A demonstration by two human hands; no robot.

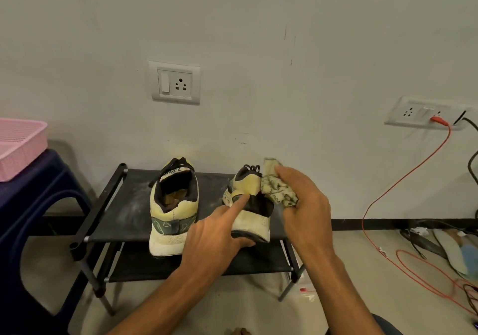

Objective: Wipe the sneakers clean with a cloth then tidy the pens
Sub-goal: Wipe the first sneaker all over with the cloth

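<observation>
Two pale yellow sneakers stand heel-toward-me on a low black rack [124,205]. The left sneaker [172,221] sits untouched on the dusty top shelf. My left hand [217,233] holds the right sneaker [248,197] at its heel, thumb under the sole and forefinger along its side, tilting it. My right hand [307,210] grips a crumpled yellowish patterned cloth [278,187] and presses it against the right side of that sneaker. No pens are in view.
A dark blue plastic stool [33,205] with a pink basket [18,143] on it stands at the left. Wall sockets sit above the rack and at the right. An orange cable [388,192], black cables and insoles lie on the floor at the right.
</observation>
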